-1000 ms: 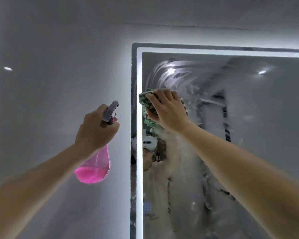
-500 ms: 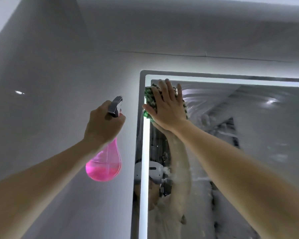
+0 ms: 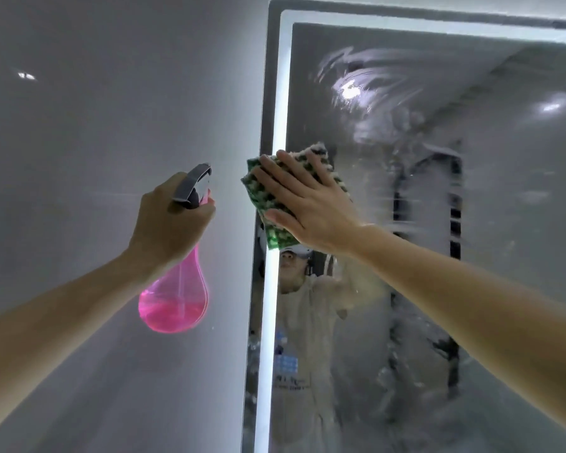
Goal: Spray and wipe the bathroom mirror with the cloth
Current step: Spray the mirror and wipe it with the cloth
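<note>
**user1:** One container in shot, the pink spray bottle (image 3: 174, 302). See-through, teardrop-shaped, and the pink liquid only fills the fat bottom part, with a dip tube running down the middle into it. Grey trigger head on top. The left hand (image 3: 167, 223) has its fingers clenched round the neck just under that head, bottle hanging down below the fist, nozzle aimed roughly toward the mirror (image 3: 471, 223) edge. It's held out in front of the grey wall (image 3: 95, 142), just left of the mirror and not touching it.

**user2:** And the cloth?

**user1:** Green-and-white chequered cloth (image 3: 272, 204), flat against the glass right at the mirror's left edge, overlapping the lit strip (image 3: 272, 305) that runs down that side. The right hand (image 3: 307, 207) is spread flat on top of it, fingers straight and fanned out, pressing rather than gripping. Fingertips point up and left; cloth sticks out past them at the top and the left, and a bit shows below the thumb too.

**user2:** Glass looking any better?

**user1:** Streaky. Curved wet smears up near the top around a reflected ceiling light, foamy blotches lower down. You can see the person's reflection under the cloth, light-coloured top, arm raised.
</note>
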`<state>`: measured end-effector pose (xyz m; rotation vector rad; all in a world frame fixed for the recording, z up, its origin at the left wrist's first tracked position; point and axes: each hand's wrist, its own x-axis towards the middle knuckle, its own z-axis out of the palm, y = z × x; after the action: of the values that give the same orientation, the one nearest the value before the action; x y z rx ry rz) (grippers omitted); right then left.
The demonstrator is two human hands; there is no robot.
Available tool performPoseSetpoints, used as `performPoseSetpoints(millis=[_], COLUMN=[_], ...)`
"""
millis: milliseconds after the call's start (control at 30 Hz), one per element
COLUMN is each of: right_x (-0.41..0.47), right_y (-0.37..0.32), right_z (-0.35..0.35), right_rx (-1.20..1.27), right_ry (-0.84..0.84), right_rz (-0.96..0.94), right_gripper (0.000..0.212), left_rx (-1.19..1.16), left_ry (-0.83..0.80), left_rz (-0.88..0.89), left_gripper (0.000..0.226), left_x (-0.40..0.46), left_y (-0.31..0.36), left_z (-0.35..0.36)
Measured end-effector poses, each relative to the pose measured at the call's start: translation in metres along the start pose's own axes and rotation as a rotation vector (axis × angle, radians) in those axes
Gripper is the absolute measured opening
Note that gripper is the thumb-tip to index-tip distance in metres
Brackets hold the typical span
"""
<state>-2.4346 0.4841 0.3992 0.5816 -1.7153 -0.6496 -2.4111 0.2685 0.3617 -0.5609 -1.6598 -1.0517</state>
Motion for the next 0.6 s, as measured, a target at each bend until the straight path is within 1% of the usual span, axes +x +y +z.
performPoseSetpoints(millis=[100,200,367,467,600], right_x=[-0.03,-0.06,-0.115,-0.148,-0.185], right_y=[-0.021,-0.048,-0.099,-0.131,-0.164], right_z=[0.006,0.014,0.031,0.043,0.054], right_rx=[-0.021,-0.006,0.047,0.097,0.123], right_ry=[-0.013,-0.027,-0.063,-0.083,-0.119], right_rz=[-0.058,-0.117,-0.289,-0.385,-0.432], right_gripper=[0.059,0.057,0.053,0.051,0.05], left_rx=[0.018,0.038,0.05,0.077,0.079], left_ry=[-0.043,-0.102,-0.2,-0.221,-0.223], left_rz=[-0.019,-0.068,-0.133,-0.187,-0.213], left_gripper=[0.028,0.016,0.002,0.006,0.016], left_x=[-0.037,-0.081,-0.147,-0.176,-0.207], left_y=[-0.01,-0.02,-0.033,-0.04,-0.047], left_z=[-0.003,-0.006,-0.008,-0.004,0.002])
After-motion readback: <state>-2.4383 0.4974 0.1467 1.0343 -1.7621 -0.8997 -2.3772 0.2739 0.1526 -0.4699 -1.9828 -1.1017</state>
